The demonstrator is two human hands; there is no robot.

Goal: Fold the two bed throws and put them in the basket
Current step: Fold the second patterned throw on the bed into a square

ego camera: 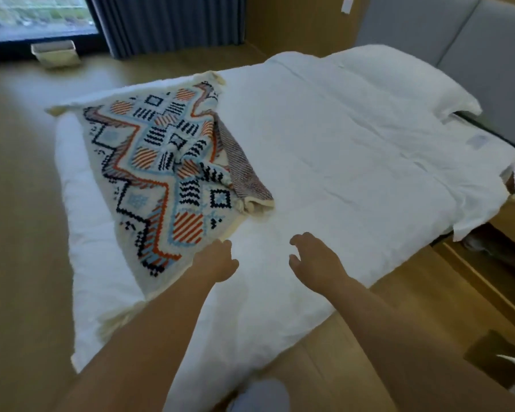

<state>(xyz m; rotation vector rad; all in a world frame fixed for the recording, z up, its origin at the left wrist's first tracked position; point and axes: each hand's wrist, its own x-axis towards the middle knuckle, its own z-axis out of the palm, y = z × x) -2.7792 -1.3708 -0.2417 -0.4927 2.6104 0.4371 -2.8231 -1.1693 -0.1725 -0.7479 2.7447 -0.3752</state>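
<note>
One bed throw, cream with a zigzag pattern in navy, orange and light blue, lies loosely spread on the left half of the white bed. Its right edge is flipped over and shows a striped underside. My left hand reaches to the throw's near edge, fingertips at the fabric, with no grip on it that I can see. My right hand hovers over the bare duvet to the right, fingers relaxed and holding nothing. A cream basket stands on the floor by the window, far left. I see only this one throw.
Wooden floor surrounds the bed on the left and at the near side. Dark curtains hang by the window. A grey padded headboard is at the far right, and a wooden bedside unit with papers stands at the right.
</note>
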